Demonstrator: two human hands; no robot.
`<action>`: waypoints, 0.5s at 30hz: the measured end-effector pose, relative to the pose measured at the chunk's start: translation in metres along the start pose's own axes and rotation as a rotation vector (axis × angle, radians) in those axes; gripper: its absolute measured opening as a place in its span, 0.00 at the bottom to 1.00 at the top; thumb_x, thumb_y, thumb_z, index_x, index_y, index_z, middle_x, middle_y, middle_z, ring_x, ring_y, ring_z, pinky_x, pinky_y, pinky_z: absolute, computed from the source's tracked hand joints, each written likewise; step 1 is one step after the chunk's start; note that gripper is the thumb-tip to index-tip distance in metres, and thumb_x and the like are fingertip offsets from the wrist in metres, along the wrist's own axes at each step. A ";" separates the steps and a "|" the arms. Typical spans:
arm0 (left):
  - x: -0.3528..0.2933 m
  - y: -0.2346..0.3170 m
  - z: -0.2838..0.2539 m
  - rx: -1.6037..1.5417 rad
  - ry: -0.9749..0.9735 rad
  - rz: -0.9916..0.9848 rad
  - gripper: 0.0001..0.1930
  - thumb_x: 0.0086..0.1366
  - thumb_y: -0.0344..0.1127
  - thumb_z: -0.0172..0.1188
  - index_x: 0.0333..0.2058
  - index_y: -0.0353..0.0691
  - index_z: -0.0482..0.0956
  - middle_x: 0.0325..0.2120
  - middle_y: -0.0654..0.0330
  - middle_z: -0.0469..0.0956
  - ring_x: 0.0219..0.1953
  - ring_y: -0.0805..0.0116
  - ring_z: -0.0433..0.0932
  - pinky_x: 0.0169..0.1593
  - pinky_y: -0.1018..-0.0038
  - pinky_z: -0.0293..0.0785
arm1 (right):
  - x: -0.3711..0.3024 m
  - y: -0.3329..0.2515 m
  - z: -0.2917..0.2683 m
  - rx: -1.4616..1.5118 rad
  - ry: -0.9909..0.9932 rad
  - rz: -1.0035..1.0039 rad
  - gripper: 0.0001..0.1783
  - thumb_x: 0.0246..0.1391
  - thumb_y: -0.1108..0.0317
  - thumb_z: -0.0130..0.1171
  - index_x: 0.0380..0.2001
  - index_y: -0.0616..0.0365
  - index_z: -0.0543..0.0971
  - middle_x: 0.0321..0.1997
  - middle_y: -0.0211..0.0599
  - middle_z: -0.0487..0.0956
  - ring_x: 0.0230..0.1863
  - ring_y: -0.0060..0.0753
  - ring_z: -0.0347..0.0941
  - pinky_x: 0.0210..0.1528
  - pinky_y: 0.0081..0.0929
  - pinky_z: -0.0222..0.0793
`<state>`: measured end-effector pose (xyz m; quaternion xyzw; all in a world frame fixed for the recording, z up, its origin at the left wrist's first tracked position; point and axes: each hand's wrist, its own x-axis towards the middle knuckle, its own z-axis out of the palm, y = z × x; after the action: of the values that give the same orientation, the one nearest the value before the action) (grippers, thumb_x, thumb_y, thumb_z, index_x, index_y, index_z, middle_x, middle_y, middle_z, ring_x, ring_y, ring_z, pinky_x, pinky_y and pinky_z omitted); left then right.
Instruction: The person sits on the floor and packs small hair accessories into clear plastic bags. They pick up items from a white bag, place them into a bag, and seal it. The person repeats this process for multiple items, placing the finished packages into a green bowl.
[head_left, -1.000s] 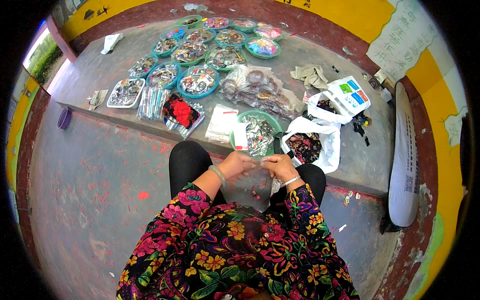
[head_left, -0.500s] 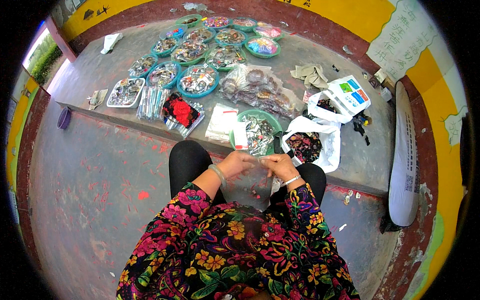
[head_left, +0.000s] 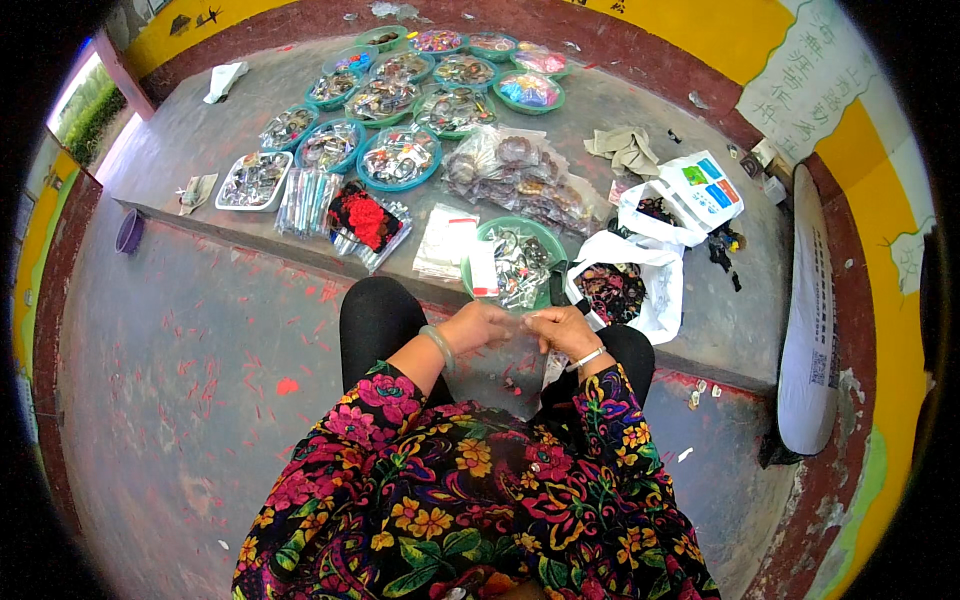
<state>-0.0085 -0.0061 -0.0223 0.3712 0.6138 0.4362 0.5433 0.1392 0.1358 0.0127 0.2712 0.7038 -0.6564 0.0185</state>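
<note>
My left hand (head_left: 478, 326), with a pale bangle at its wrist, and my right hand (head_left: 563, 328), with a silver bracelet, meet above my lap. Their fingers are pinched around something small and pale that I cannot make out. Just beyond them stands a green basin (head_left: 550, 243) of small packets in clear plastic. A white and red card (head_left: 483, 270) lies over that basin's left rim, beside a stack of white cards (head_left: 445, 242). Right of the basin, an open white plastic bag (head_left: 655, 285) holds dark, flower-coloured pieces (head_left: 610, 292).
On the raised concrete ledge (head_left: 290, 240) stand several basins of packets, such as a blue basin (head_left: 398, 185), and a white tray (head_left: 252, 208). A heap of clear bags (head_left: 520, 178) lies mid-ledge. An ironing-board-like padded board (head_left: 805, 330) leans right; a purple bowl (head_left: 129, 232) stands left.
Almost nothing differs. Both hands stay together in the same place with their fingers pinched, and the whole view has shifted very slightly.
</note>
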 end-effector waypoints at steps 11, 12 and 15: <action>0.006 -0.007 0.001 0.029 0.073 0.012 0.14 0.54 0.28 0.56 0.41 0.37 0.75 0.27 0.61 0.77 0.28 0.76 0.73 0.33 0.78 0.71 | -0.007 -0.014 0.003 -0.058 0.017 0.014 0.11 0.47 0.65 0.56 0.32 0.59 0.79 0.22 0.30 0.77 0.16 0.15 0.66 0.17 0.14 0.61; 0.004 -0.006 0.001 0.069 0.085 0.039 0.14 0.53 0.29 0.56 0.40 0.38 0.76 0.24 0.61 0.76 0.25 0.76 0.73 0.30 0.77 0.71 | -0.007 -0.012 0.003 -0.070 0.030 -0.042 0.11 0.47 0.66 0.56 0.32 0.60 0.79 0.22 0.30 0.77 0.16 0.15 0.67 0.18 0.14 0.61; 0.003 -0.006 0.000 0.091 0.122 0.102 0.13 0.53 0.29 0.56 0.39 0.36 0.75 0.22 0.60 0.75 0.22 0.74 0.73 0.27 0.77 0.71 | -0.004 -0.002 0.005 -0.098 0.075 -0.165 0.10 0.47 0.67 0.56 0.32 0.60 0.79 0.22 0.29 0.77 0.19 0.14 0.68 0.19 0.13 0.62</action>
<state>-0.0092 -0.0053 -0.0293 0.3993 0.6452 0.4568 0.4644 0.1399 0.1303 0.0154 0.2356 0.7551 -0.6099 -0.0487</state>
